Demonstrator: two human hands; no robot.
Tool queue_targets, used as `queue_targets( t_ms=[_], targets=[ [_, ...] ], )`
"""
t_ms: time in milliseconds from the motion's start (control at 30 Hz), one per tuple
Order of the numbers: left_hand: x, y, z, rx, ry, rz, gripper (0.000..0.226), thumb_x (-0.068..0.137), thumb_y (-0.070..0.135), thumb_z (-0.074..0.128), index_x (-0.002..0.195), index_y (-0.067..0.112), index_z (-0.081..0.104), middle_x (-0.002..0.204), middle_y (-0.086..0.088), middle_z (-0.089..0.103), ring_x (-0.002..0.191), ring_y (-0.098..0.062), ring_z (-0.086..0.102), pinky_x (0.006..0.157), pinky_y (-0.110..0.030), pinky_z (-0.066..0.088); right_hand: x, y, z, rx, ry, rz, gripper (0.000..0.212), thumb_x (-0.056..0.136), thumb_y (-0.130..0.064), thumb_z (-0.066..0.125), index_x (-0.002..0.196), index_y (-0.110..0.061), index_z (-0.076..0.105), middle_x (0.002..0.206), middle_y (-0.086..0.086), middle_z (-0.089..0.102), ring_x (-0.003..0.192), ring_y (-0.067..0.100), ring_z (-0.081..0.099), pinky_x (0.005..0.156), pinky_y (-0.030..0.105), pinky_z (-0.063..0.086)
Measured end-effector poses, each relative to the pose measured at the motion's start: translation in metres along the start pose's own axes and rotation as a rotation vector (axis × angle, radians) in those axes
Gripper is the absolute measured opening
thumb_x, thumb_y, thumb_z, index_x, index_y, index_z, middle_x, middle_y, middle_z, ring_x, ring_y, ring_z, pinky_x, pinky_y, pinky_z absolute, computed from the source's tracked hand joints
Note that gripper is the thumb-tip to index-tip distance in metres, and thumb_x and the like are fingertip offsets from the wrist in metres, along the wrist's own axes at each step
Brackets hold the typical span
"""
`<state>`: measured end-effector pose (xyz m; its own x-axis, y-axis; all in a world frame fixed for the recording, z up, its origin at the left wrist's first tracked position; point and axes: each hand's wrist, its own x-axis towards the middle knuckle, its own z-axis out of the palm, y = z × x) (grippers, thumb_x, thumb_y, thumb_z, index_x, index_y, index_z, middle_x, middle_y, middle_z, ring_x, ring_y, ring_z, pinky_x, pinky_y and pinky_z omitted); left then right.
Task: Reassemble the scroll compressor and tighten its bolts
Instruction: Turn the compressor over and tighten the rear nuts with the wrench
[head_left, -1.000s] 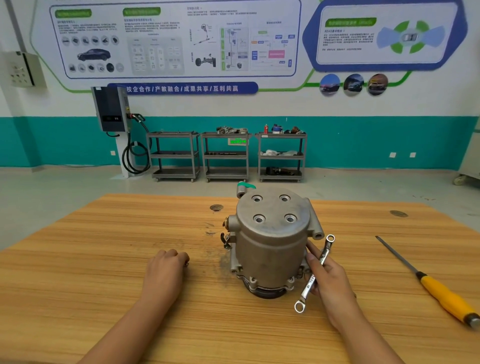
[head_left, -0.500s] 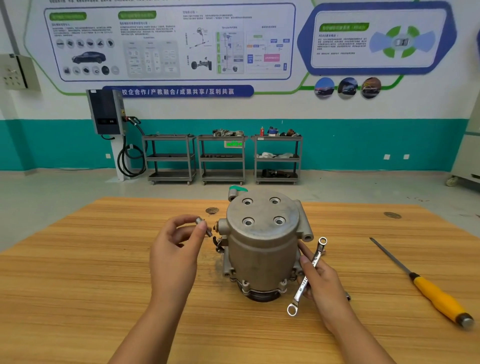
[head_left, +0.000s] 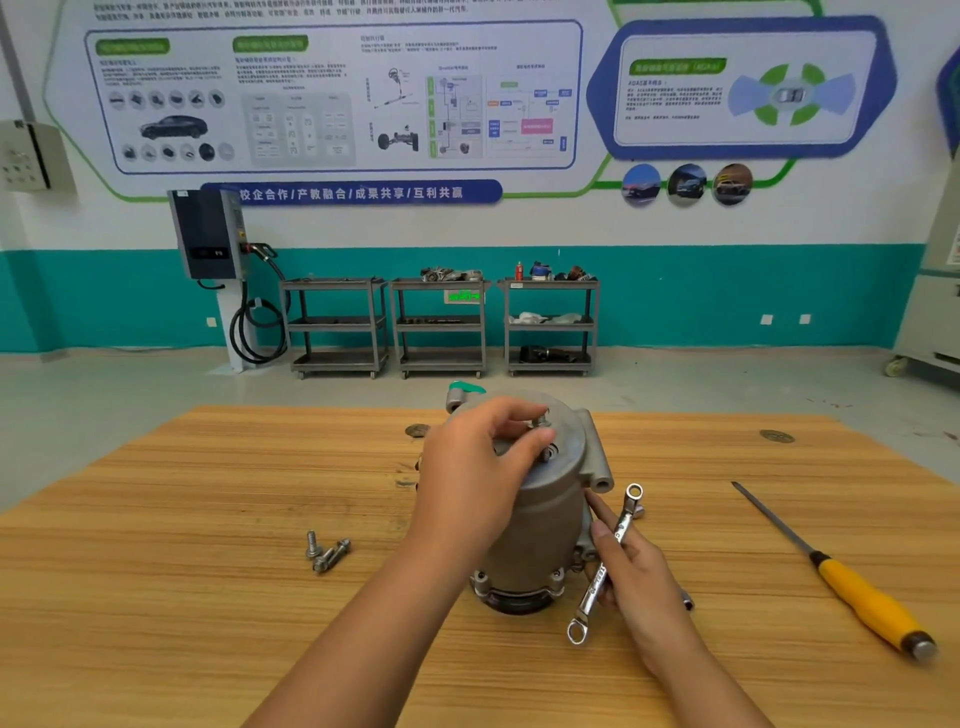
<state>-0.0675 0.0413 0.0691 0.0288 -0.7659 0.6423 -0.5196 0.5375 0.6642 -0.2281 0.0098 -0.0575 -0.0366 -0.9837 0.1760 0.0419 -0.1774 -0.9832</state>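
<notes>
The grey scroll compressor stands upright on the wooden table. My left hand reaches over its top cover and pinches a bolt at one of the top holes. My right hand rests against the compressor's right side and holds a silver ring wrench, which points up and away. Three loose bolts lie on the table to the left of the compressor.
A screwdriver with a yellow handle lies at the right of the table. Small metal parts peek out behind my right hand. Beyond the table are grey shelf carts and a wall charger.
My left hand rose from the table with a bolt and moved right onto the compressor's top. The loose bolts it covered now show. My right hand kept hold of the wrench.
</notes>
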Motion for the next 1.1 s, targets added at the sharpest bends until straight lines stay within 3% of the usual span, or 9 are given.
queue_targets(
  t_ms=[233,333,500,600,767,867,967,1033,1100],
  targets=[
    [0.002,-0.004,0.004,0.08,0.072,0.104,0.02,0.079,0.019,0.078,0.099,0.021,0.076,0.084,0.025,0.061,0.085,0.005,0.056,0.077,-0.002,0.038,0.004,0.004,-0.002,-0.016,0.005,-0.001,0.029,0.1,-0.026,0.044,0.116,-0.049,0.054,0.046,-0.012,0.035,0.043,-0.001,0.036,0.043,0.012,0.033],
    [0.001,-0.006,0.005,0.098,0.067,0.108,0.021,0.077,0.018,0.08,0.097,0.019,0.076,0.086,0.013,0.067,0.089,-0.005,0.057,0.079,-0.005,0.038,0.004,0.004,-0.001,-0.018,-0.005,-0.01,0.03,0.1,-0.026,0.043,0.115,-0.049,0.053,0.046,-0.013,0.035,0.042,-0.001,0.037,0.043,0.011,0.033],
    [0.002,-0.009,0.0,0.058,-0.05,0.046,0.02,0.076,0.027,0.08,0.091,0.038,0.071,0.089,0.024,0.058,0.092,0.006,0.053,0.077,-0.006,0.037,0.002,0.003,-0.002,-0.016,-0.015,-0.011,0.029,0.1,-0.026,0.043,0.117,-0.048,0.052,0.044,-0.013,0.038,0.041,-0.003,0.041,0.042,0.01,0.034],
    [0.001,-0.009,0.0,0.066,-0.053,0.086,0.018,0.078,0.024,0.079,0.094,0.031,0.074,0.086,0.03,0.059,0.096,0.005,0.052,0.084,-0.011,0.038,0.002,0.005,-0.002,-0.026,-0.008,-0.009,0.029,0.1,-0.028,0.043,0.118,-0.048,0.053,0.044,-0.013,0.041,0.042,-0.003,0.043,0.042,0.01,0.035],
    [0.0,-0.007,0.001,0.04,-0.085,0.023,0.024,0.08,0.025,0.077,0.083,0.045,0.064,0.083,0.031,0.056,0.097,0.011,0.044,0.077,0.0,0.031,0.002,0.008,-0.003,-0.068,0.017,-0.017,0.03,0.099,-0.033,0.044,0.118,-0.054,0.051,0.047,-0.015,0.043,0.046,-0.002,0.042,0.044,0.012,0.035],
    [0.003,-0.004,0.0,0.073,-0.128,-0.012,0.022,0.081,0.028,0.075,0.085,0.047,0.063,0.089,0.028,0.059,0.1,0.003,0.045,0.076,-0.009,0.034,0.001,0.008,-0.003,-0.066,0.022,-0.007,0.03,0.099,-0.034,0.044,0.118,-0.057,0.049,0.053,-0.025,0.052,0.06,-0.003,0.045,0.045,0.008,0.037],
    [0.002,-0.002,0.0,0.076,-0.122,-0.001,0.023,0.082,0.029,0.074,0.091,0.048,0.063,0.089,0.033,0.059,0.107,-0.001,0.045,0.087,-0.027,0.039,-0.001,0.007,-0.002,-0.069,0.026,-0.003,0.03,0.099,-0.035,0.044,0.116,-0.059,0.048,0.053,-0.024,0.054,0.06,-0.002,0.048,0.045,0.009,0.039],
    [-0.005,-0.006,0.002,0.083,-0.1,0.041,0.032,0.081,0.039,0.073,0.102,0.055,0.055,0.093,0.045,0.053,0.114,0.001,0.038,0.103,-0.036,0.032,-0.002,0.006,-0.002,-0.076,0.026,-0.006,0.03,0.099,-0.035,0.043,0.117,-0.058,0.049,0.049,-0.015,0.049,0.05,-0.002,0.047,0.044,0.011,0.037],
    [-0.013,-0.015,0.003,0.114,-0.048,0.083,0.053,0.071,0.063,0.067,0.116,0.063,0.04,0.11,0.053,0.039,0.122,0.006,0.027,0.11,-0.04,0.021,-0.002,0.006,-0.001,-0.071,0.024,-0.013,0.03,0.099,-0.034,0.043,0.118,-0.056,0.051,0.049,-0.012,0.044,0.046,-0.002,0.044,0.043,0.013,0.035]
  ],
)
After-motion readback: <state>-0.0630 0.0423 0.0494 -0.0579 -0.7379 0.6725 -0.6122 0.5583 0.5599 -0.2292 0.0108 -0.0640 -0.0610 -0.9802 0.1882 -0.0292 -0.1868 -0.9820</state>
